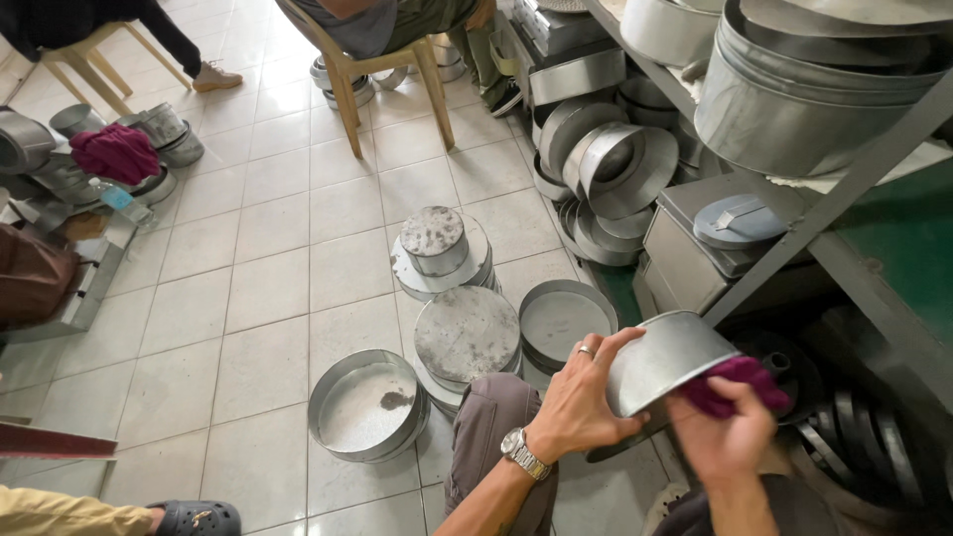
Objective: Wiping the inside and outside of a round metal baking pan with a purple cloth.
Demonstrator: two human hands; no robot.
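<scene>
Left hand [581,397] clamped on rim of round metal pan [667,359], held tilted above lap, bottom right. Right hand [728,432] closed around magenta cloth [733,381], pressed to pan's outer wall. Upturned pans stacked on tiled floor [268,288] just ahead.

A clear plastic bottle [116,198] with a blue label lies far left among tins.
</scene>
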